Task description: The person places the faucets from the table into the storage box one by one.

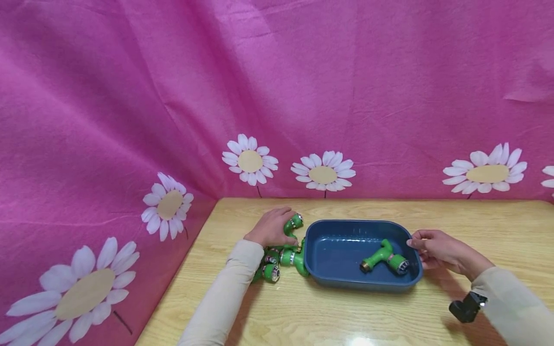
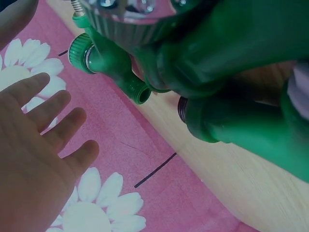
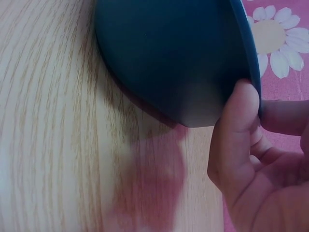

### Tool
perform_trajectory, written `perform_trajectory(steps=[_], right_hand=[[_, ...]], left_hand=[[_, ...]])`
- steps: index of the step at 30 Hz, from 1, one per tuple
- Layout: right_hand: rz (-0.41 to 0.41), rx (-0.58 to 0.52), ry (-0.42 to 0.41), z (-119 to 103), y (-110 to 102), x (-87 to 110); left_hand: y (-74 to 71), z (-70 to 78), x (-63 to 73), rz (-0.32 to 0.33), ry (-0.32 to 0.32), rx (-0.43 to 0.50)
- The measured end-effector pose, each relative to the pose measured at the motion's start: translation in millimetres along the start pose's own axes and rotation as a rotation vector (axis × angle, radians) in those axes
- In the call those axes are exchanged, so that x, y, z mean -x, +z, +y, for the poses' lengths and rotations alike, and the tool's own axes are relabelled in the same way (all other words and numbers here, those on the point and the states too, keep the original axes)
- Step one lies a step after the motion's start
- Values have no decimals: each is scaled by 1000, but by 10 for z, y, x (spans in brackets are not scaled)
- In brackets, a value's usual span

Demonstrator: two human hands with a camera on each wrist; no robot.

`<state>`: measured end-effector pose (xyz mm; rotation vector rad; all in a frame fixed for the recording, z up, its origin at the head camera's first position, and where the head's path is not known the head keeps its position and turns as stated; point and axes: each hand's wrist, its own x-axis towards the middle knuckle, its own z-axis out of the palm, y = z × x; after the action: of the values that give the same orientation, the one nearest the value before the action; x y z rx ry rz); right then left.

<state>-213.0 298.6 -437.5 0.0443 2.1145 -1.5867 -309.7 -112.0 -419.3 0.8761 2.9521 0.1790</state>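
Observation:
My left hand [image 1: 271, 228], its fingers spread and extended in the left wrist view, reaches over a pile of green hose nozzles [image 1: 287, 257] left of a dark blue plastic tub [image 1: 337, 278]. Close to that camera, a ribbed nozzle head [image 2: 145, 29] and a green threaded end [image 2: 207, 118] fill the upper right. Beside them lies a smaller-looking green nozzle [image 2: 108, 65]. My right hand [image 1: 446, 250] pinches the tub's right rim between thumb and fingers, as the right wrist view shows. Inside the tub, toward its right end, lies one green nozzle [image 1: 381, 257] with a brass-coloured end.
A light wooden table [image 1: 346, 317] carries everything. Pink cloth [image 1: 346, 86] printed with white daisies hangs along the back and left edges. A black device [image 1: 467, 307] is strapped at my right wrist.

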Motion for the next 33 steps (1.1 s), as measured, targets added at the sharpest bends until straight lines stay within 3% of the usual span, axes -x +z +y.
perform_trajectory(steps=[10, 15, 22, 28, 33], right_hand=[[4, 10, -7, -47, -43, -20], [-18, 3, -8, 13, -55, 3], [-18, -15, -20, 47, -28, 2], [-12, -9, -4, 39, -3, -26], [-16, -18, -10, 46, -24, -20]], left_hand=[[-22, 29, -85, 17, -9, -37], [36, 47, -112, -2, -20, -46], [85, 25, -103, -12, -50, 6], [128, -39, -117, -58, -87, 75], [149, -37, -191, -83, -96, 59]])
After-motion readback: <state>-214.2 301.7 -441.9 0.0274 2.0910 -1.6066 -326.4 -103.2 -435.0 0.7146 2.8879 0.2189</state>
